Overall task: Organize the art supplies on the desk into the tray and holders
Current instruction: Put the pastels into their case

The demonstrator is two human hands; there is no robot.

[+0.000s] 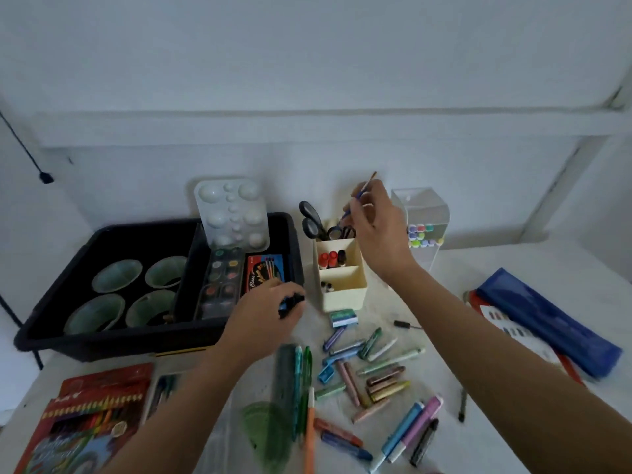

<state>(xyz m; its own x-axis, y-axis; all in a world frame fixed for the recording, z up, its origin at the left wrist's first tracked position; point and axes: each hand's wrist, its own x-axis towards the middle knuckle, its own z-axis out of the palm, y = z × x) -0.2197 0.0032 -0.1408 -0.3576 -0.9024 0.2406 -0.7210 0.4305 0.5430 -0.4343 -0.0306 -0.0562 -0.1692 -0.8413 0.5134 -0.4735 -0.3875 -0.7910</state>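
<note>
Paintbrush (362,191): thin and blue-handled, tilted with its tip up and to the far right, directly above the far compartment of the cream holder (342,292), where scissors (313,220) already stand.
Right hand (379,230): the fingertips pinch the brush near its middle.
Left hand (263,323): the fingers curl around a small black object (292,304), just off the near right corner of the black tray (102,340). What the object is cannot be told.
Step in hand: by judgement, placing the brush into the holder.
Next move: lower the brush handle-first into the gap beside the scissors, then release. The loose crayons (372,371) lie unsorted nearer on the desk.
Writing: the red pencil box (92,419), near left, carries large script too blurred to read, as does the small box (265,271) in the tray.
</note>
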